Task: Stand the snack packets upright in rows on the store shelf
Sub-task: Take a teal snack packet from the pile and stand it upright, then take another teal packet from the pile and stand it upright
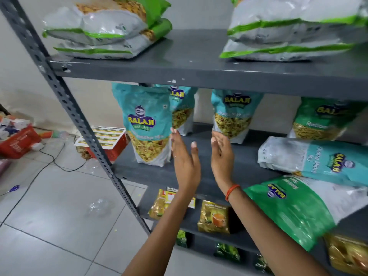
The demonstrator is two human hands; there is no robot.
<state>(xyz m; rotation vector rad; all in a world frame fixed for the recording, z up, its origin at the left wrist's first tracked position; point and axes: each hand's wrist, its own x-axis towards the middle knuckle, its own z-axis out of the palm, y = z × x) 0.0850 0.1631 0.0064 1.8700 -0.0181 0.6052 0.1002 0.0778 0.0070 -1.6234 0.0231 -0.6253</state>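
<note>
2 bare hands, left hand (pixel 185 158) and right hand (pixel 222 154), hover with fingers spread, holding nothing; an upright teal snack packet (pixel 148 126) stands touching the left fingertips on the grey shelf (pixel 201 176).

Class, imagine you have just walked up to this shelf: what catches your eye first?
Two open hands, left hand and right hand, reach over the middle shelf, holding nothing. A teal packet stands upright beside the left hand. At right, a teal packet lying flat rests above a green packet.
</note>
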